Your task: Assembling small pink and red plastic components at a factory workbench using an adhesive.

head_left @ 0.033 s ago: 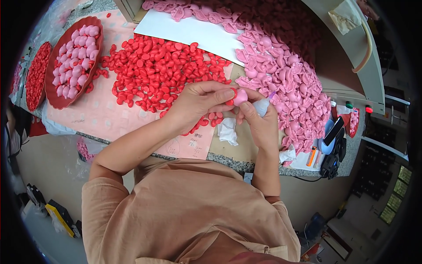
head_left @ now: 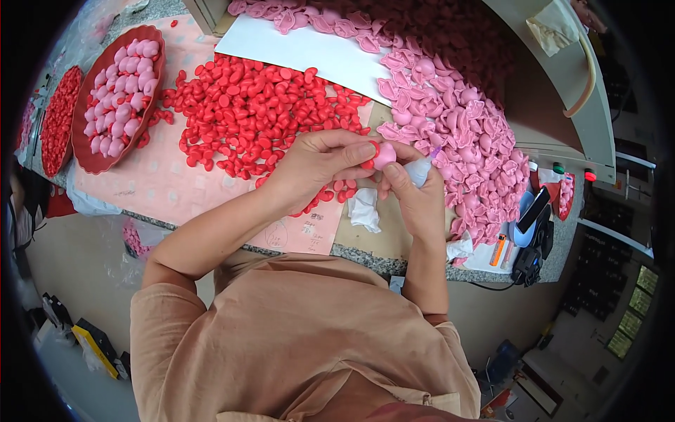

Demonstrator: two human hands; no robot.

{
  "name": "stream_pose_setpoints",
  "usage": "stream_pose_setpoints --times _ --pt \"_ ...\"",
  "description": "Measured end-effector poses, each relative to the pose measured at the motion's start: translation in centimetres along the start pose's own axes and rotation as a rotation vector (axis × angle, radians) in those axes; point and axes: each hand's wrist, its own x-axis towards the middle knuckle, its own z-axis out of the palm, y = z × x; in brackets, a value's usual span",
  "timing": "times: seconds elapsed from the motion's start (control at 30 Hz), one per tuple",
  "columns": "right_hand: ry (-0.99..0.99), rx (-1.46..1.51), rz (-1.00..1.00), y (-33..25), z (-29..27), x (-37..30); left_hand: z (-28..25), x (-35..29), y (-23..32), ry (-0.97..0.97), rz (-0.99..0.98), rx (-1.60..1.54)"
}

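Note:
In front of me, my left hand (head_left: 316,165) pinches a small glossy red rounded piece (head_left: 368,164) between thumb and fingers. It meets a smooth pink rounded piece (head_left: 385,155), which the fingers of my right hand (head_left: 420,204) steady from the other side. Tucked in that right hand is a small translucent squeeze bottle (head_left: 420,171) with a purple nozzle pointing up and away. Fingers cover much of the joint between the two pieces, so I cannot tell how closely they touch. A big heap of red pieces (head_left: 246,105) lies beyond my left hand.
Pink pieces with thin flanges (head_left: 464,141) pile up at right, spilling from a grey housing (head_left: 562,151). A red scalloped tray (head_left: 90,160) of joined pink-and-red pieces stands at left. A crumpled tissue (head_left: 363,211) lies near my wrists; a phone (head_left: 533,209) and orange lighter (head_left: 498,250) sit right.

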Motion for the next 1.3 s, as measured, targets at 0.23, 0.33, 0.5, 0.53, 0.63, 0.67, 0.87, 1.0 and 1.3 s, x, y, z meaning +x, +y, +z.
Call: stream_pose_setpoints --times 0.23,0.33,0.5,0.53,0.63,0.67,0.87,1.0,1.3 --pt "-0.004 -0.009 -0.109 -0.8 0.4 -0.7 0.6 -0.6 1.6 -0.103 0.1 0.179" --pt "0.066 -0.201 -0.234 -0.9 0.2 -0.8 1.7 -1.0 2.1 -0.153 0.22 0.306" --pt "0.123 -0.561 -0.613 -1.8 0.0 -0.5 2.4 -0.8 1.6 -0.216 0.471 0.367" --pt "0.132 -0.558 -0.619 -1.9 0.0 -0.5 2.4 -0.8 1.8 -0.22 0.516 0.395" --pt "0.186 -0.448 -0.642 -2.7 0.0 -0.4 3.5 -0.7 2.3 -0.217 0.584 0.369" --pt "0.164 -0.447 -0.675 -3.3 -0.2 -0.5 4.1 -0.8 2.5 -0.202 0.605 0.307" --pt "0.084 -0.009 -0.587 -8.7 0.2 0.2 8.1 -0.7 3.5 -0.286 0.451 -0.298" --pt "-0.01 0.196 -0.537 -9.2 -0.9 0.2 10.0 -0.2 3.8 -0.263 0.476 -0.305" --pt "-0.22 0.693 -0.411 -9.3 -3.3 0.4 12.1 2.4 2.6 -0.306 0.523 -0.193"
